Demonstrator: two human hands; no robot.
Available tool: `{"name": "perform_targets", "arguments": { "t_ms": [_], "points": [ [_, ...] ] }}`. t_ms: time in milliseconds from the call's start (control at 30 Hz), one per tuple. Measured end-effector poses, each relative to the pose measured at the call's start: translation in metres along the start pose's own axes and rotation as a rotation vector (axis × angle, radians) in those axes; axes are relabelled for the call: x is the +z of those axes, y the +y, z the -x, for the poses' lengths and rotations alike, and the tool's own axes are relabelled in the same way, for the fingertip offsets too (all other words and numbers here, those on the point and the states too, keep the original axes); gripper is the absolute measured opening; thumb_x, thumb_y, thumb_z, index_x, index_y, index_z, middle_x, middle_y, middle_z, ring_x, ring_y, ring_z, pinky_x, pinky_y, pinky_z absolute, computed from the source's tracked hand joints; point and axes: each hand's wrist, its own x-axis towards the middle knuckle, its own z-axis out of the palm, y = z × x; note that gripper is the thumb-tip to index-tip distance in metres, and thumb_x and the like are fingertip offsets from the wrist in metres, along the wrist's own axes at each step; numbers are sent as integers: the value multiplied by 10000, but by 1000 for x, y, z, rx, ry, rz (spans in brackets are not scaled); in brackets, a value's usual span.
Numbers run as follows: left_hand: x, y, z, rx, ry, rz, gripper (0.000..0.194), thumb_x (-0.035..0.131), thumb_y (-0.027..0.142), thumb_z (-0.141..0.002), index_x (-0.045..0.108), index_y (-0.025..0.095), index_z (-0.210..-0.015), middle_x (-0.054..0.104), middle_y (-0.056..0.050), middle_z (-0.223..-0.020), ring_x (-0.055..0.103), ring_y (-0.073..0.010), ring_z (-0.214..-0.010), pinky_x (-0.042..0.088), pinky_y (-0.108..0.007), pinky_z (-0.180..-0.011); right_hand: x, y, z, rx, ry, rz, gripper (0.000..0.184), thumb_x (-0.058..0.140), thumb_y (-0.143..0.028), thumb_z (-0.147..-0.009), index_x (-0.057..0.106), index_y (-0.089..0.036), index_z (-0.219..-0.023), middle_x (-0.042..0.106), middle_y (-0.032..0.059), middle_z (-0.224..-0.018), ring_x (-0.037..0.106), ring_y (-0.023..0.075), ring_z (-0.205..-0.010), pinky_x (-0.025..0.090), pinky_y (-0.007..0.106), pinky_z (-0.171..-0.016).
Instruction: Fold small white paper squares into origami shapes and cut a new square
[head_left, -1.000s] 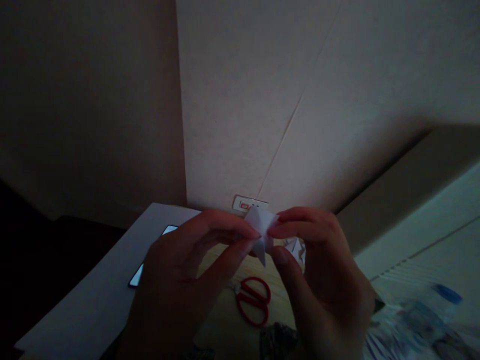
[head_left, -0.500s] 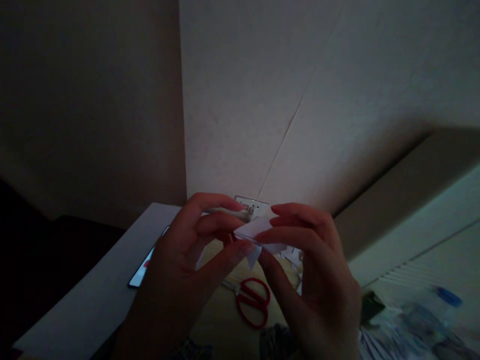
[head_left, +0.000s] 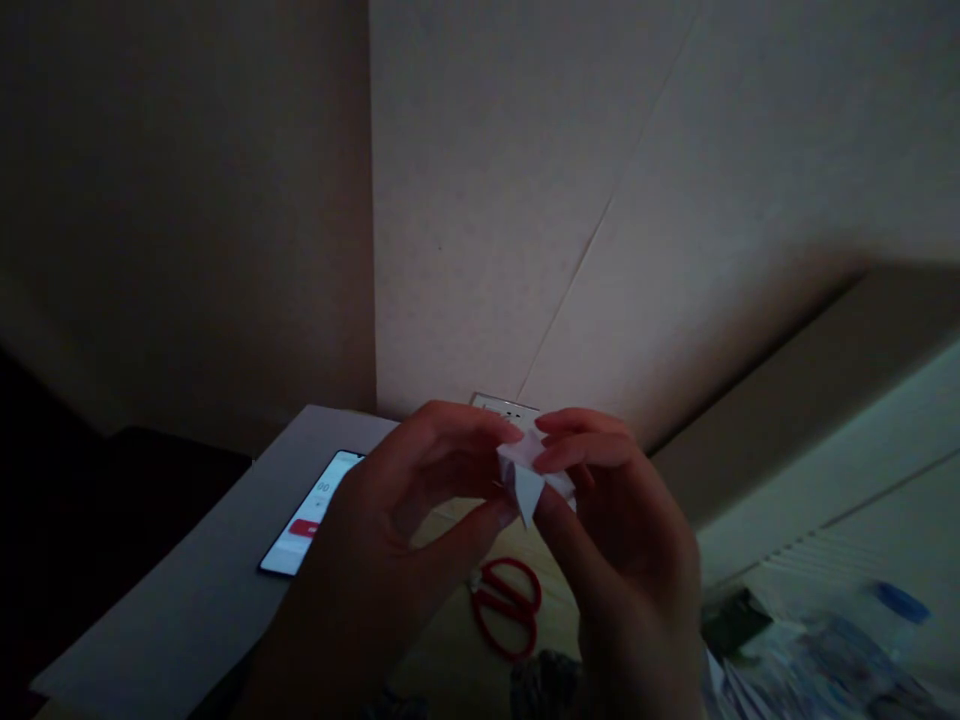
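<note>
The only view looks from the person's head, forward and steeply down, close above two bare hands (head_left: 360,535) in its lower middle; the pale wood-grained table (head_left: 556,605) lies beneath them, and a plain pale wall (head_left: 510,220) faces it ahead.

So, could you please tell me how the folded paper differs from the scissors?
The folded paper is white, while the scissors show red handles. The folded paper is held up between the left hand and right hand; the scissors lie on the tabletop. The folded paper has pointed flaps, whereas the scissors' handles are rounded loops. Both are partly hidden by the hands.
</note>
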Motion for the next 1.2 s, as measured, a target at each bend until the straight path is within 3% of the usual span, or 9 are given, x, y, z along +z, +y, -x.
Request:
{"name": "perform_targets", "arguments": {
  "t_ms": [133,333,500,733,867,1067,1200],
  "points": [
    [-2,0,-2,146,44,-139,233,657,81,-751,719,299,-802,736,71,-812,717,-131,-787,589,-186,-748,-1,1,-3,50,-84,-45,118,638,-151,-865,645,-266,-888,623,23,-1098,625,221,-1035,499,376,-884],
    [-6,0,1,252,21,-405,257,679,127,-802,733,362,-890,757,122,-858,676,-100,-786,532,-165,-774,-4,3,-2,1,-50,24,83,657,-199,-878,660,-276,-909,598,11,-1126,584,215,-1061,444,400,-960],
    [-5,-1,3,254,51,-349,310,639,85,-788,726,359,-903,756,118,-913,695,-105,-883,532,-179,-834,-5,4,-3,-45,-20,86,111,677,-162,-860,661,-272,-859,595,4,-1113,553,212,-1107,439,378,-944],
    [-5,0,1,221,38,-321,236,660,93,-769,713,315,-832,752,74,-991,716,-135,-908,574,-206,-840,-3,3,-1,14,26,64,62,646,-219,-890,649,-258,-841,598,19,-1094,574,229,-1052,428,435,-956],
    [-3,0,0,152,93,-216,217,703,128,-756,700,317,-862,756,71,-875,727,-143,-824,593,-225,-826,-4,5,0,35,-1,64,61,637,-230,-898,649,-257,-844,596,18,-1104,582,231,-1055,419,444,-966],
    [0,3,0,171,103,-220,245,679,97,-715,693,312,-831,734,84,-746,684,-119,-655,561,-189,-606,-6,4,0,54,-35,84,68,624,-235,-903,646,-257,-843,601,18,-1114,596,236,-1058,424,443,-961],
    [1,1,1,139,156,-124,293,724,91,-699,693,331,-864,737,105,-734,700,-107,-698,576,-165,-677,-6,3,-1,40,-23,96,88,608,-238,-915,644,-251,-835,607,21,-1101,598,228,-1037,442,421,-926]
  ]
}}
